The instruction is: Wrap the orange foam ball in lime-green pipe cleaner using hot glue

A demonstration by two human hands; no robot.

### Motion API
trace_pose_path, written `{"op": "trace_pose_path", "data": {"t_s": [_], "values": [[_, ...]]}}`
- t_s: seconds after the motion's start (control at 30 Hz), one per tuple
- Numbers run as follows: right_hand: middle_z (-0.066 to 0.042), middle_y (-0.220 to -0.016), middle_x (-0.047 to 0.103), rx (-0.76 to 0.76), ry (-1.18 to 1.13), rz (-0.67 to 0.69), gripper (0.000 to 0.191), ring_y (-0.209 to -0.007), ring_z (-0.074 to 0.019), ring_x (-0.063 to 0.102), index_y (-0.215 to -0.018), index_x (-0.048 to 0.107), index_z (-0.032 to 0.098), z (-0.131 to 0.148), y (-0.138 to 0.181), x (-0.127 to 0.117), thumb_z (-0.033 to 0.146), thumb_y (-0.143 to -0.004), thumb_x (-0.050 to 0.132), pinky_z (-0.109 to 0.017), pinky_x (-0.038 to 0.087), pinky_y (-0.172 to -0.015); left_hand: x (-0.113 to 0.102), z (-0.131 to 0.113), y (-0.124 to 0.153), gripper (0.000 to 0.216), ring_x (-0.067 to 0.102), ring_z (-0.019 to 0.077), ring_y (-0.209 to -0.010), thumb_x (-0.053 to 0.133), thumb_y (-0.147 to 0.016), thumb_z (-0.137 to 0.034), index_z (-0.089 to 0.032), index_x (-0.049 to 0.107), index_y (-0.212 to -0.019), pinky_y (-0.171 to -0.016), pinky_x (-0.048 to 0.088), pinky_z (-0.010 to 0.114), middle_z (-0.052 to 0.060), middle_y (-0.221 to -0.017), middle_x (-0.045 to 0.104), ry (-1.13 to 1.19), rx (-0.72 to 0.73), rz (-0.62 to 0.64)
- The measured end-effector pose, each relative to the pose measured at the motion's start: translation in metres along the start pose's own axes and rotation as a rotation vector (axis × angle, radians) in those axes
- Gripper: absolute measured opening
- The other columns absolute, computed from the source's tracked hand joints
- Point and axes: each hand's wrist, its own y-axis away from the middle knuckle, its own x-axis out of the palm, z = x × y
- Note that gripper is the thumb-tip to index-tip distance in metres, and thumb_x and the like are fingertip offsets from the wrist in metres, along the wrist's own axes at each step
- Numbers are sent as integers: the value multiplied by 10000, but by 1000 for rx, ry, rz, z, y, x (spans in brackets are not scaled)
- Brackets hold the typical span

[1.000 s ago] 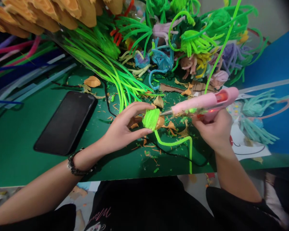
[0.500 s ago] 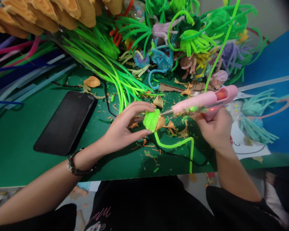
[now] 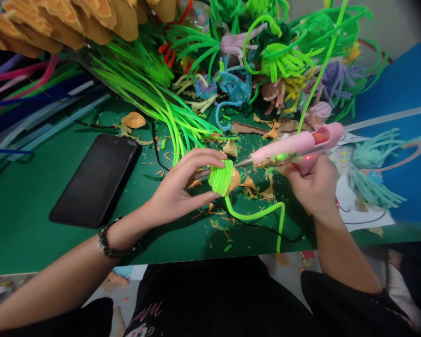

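Note:
My left hand [image 3: 177, 187] pinches a small tan piece wrapped in a coil of lime-green pipe cleaner [image 3: 220, 177], held just above the green table [image 3: 28, 220]. The pipe cleaner's loose tail [image 3: 263, 214] trails down and right over the table edge. My right hand [image 3: 314, 187] grips a pink hot glue gun [image 3: 296, 146]. Its metal nozzle touches the tan tip of the wrapped piece from the right.
A black phone [image 3: 96, 179] lies face up at the left. A bundle of green pipe cleaners [image 3: 154, 100] and several finished pipe-cleaner flowers [image 3: 277, 65] fill the back. Paper scraps litter the middle. A blue board [image 3: 396, 159] with craftwork lies right. A black cord [image 3: 259, 227] runs under my hands.
The glue gun and the wrapped piece have shifted slightly up and left together. The pipe cleaner's tail has swung a little.

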Motion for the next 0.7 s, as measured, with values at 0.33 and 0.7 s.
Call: {"op": "trace_pose_path", "data": {"t_s": [0.33,0.7], "values": [[39,-456,434,-1,-72,-4,459,-423,-153,427,-578,307,269,4,4,0,566,-630,654,-326,353,-431,1,0,0,384,550,202,-1182,653,-811,-168,-279,496,-1143,-886,560,330,67,-1225,529,16,55,-7],[55,-450,339,-10,-72,16,395,-415,-135,370,-577,272,272,5,2,-3,459,-649,612,-325,341,-422,0,-6,-3,272,609,210,-1124,648,-819,-176,-259,529,-1048,-942,527,375,61,-1139,624,-174,196,-17]]}}
